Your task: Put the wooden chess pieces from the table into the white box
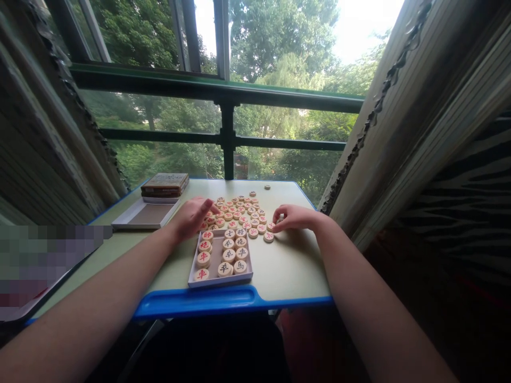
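Loose round wooden Chinese chess pieces (pixel 236 215) with red and black characters lie in a cluster on the table. My left hand (pixel 192 217) rests over the cluster's left edge, thumb and a finger stretched apart; its other fingertips are partly hidden. At the right edge of the cluster, my right hand (pixel 294 217) has its fingers curled and pinched on a pale chess piece (pixel 280 217), mostly covered by the fingers. Nearest to me stands a shallow white box (pixel 215 260). Red-marked pieces line its left side, and black-marked pieces (pixel 229 255) fill two columns at its right.
An upturned white box lid (pixel 154 211) lies at the left, against a stack of boxes or books (pixel 165 184). Two stray pieces, one a dark-edged disc (pixel 267 187), sit farther back. The pale table (pixel 291 266) has a blue rim and a front groove. Curtains flank the window.
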`<state>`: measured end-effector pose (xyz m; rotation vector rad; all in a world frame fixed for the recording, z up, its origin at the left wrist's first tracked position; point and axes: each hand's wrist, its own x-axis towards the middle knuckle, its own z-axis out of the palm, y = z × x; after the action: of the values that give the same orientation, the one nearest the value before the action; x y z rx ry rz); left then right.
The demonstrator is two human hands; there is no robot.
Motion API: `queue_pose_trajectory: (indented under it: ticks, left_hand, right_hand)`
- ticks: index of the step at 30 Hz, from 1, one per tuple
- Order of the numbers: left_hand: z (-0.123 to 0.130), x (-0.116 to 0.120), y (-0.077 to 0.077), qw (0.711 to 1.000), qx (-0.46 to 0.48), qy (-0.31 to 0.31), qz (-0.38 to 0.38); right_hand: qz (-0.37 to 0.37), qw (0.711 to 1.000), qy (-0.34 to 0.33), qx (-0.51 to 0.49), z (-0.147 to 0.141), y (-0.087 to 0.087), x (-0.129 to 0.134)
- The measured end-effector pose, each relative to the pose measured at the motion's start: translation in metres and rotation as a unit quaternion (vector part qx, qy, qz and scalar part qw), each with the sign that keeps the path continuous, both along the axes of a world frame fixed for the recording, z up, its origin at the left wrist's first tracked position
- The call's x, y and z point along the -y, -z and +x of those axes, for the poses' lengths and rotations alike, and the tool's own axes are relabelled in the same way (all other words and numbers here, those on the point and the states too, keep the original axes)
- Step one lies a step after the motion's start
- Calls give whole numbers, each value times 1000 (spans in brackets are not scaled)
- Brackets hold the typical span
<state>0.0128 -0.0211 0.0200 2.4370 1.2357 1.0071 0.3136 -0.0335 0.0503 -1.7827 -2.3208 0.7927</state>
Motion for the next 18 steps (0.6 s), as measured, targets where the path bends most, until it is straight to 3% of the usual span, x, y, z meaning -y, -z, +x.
queue_pose_trajectory:
  ticks: [9,18]
  left_hand:
    - [3,1,-1,1000,-18,-6,-6]
    - [2,0,0,1000,-19,9,-8]
  right_hand:
    - [-22,1000,-2,-13,2,2,-2]
    - [6,1000,-5,6,-2,-1,0]
